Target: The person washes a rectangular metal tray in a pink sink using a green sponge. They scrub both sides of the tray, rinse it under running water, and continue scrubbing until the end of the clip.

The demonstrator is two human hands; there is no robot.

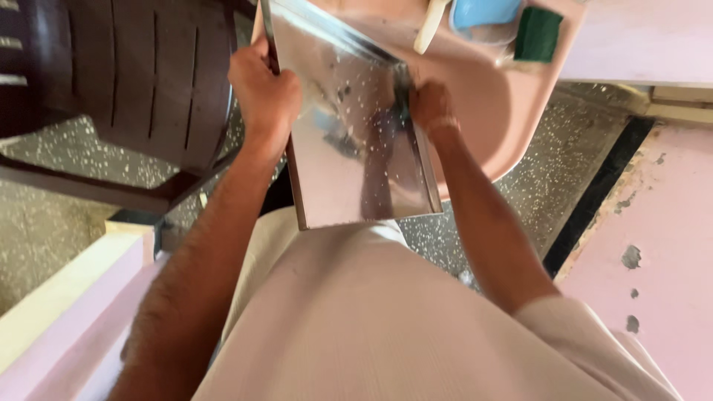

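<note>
Over a pink basin [512, 126], both hands — left hand [261, 89], right hand [429, 105] — grip a steel tray [356, 141].

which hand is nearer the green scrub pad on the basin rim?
Right. The right hand presses on the steel tray just below-left of the green scrub pad; the left hand grips the tray's far edge.
</note>
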